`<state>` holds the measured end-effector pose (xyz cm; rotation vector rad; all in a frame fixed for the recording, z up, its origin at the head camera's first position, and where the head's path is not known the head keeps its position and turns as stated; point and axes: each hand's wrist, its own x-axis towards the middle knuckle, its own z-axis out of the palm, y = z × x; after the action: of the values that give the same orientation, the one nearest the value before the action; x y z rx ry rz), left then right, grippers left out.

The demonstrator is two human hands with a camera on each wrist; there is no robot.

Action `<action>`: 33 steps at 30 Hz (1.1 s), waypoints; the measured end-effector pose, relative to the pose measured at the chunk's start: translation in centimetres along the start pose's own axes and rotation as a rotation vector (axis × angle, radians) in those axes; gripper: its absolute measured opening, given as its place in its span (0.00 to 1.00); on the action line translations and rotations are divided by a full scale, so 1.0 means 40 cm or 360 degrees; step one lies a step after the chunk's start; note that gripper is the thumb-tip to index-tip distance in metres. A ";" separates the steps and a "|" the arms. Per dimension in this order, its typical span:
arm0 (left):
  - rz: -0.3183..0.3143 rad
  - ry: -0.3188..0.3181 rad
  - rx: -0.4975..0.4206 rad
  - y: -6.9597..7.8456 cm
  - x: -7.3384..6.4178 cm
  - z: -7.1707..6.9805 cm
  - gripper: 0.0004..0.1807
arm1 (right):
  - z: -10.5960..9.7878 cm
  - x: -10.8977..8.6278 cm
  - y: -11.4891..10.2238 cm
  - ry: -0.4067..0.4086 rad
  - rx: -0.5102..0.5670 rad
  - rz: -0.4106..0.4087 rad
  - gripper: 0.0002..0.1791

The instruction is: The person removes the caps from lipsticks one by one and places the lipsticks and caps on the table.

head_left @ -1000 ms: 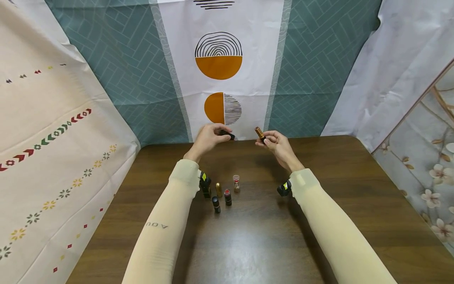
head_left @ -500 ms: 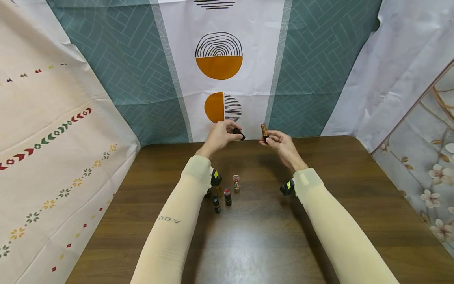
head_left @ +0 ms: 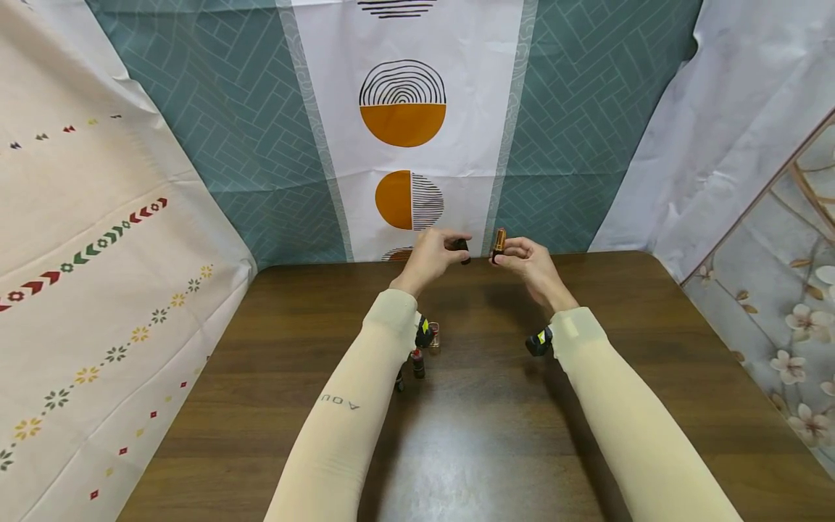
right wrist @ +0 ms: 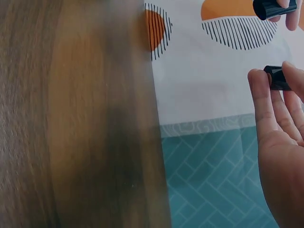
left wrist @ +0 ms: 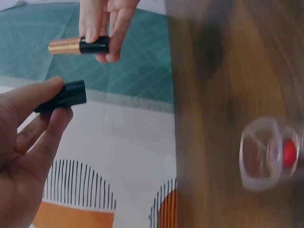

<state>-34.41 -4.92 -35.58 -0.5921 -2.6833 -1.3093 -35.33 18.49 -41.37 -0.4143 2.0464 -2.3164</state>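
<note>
The lipstick (left wrist: 78,45) before you has a shiny gold upper section and a black base. Your right hand (head_left: 531,267) grips that base between thumb and fingers, so the gold section stands nearly upright above your fingertips. The black cap (left wrist: 69,96) is off; your left hand (head_left: 428,257) pinches it, slightly tilted, with its lower end slanting towards the lipstick. These 2 pieces are apart, with a narrow open gap between them.

Both hands are raised at the far edge of the wooden table (head_left: 483,435), where patterned cloth (head_left: 567,188) hangs just behind them. Nearer you, your left sleeve (head_left: 346,406) passes close to 3 small cosmetics: a clear-capped lipstick (head_left: 435,339), a red-topped black lipstick (head_left: 418,365) and a dark tube (head_left: 400,382) partly hidden by the sleeve.
</note>
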 end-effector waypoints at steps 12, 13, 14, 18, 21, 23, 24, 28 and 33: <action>-0.0072 0.0060 0.0085 0.033 0.014 0.092 0.17 | -0.065 -0.011 -0.003 -0.0006 -0.0061 0.0005 0.20; -0.0078 0.0059 0.0084 0.034 0.015 0.098 0.16 | -0.070 -0.012 -0.003 -0.0012 -0.0051 0.0007 0.19; -0.0079 0.0060 0.0089 0.036 0.016 0.105 0.16 | -0.074 -0.014 -0.002 -0.0015 -0.0040 0.0011 0.19; -0.0079 0.0046 0.0112 0.040 0.018 0.126 0.14 | -0.092 -0.018 -0.003 -0.0014 -0.0061 0.0049 0.17; -0.0072 0.0026 0.0127 0.043 0.017 0.140 0.14 | -0.101 -0.019 -0.004 0.0010 -0.0145 0.0078 0.16; -0.0064 0.0018 0.0146 0.045 0.017 0.151 0.15 | -0.105 -0.020 -0.006 0.0025 -0.0223 0.0095 0.17; -0.0061 0.0015 0.0154 0.045 0.017 0.157 0.15 | -0.108 -0.021 -0.006 0.0030 -0.0273 0.0101 0.17; -0.0055 0.0001 0.0192 0.047 0.014 0.181 0.14 | -0.119 -0.024 -0.001 0.0028 -0.0416 0.0110 0.19; -0.0093 -0.0005 0.0195 0.041 0.006 0.208 0.13 | -0.135 -0.030 0.009 0.0003 -0.0481 0.0094 0.18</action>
<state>-33.32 2.53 -39.52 -0.5061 -2.7785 -1.1470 -35.37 23.92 -42.51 -0.3518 2.3814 -1.9793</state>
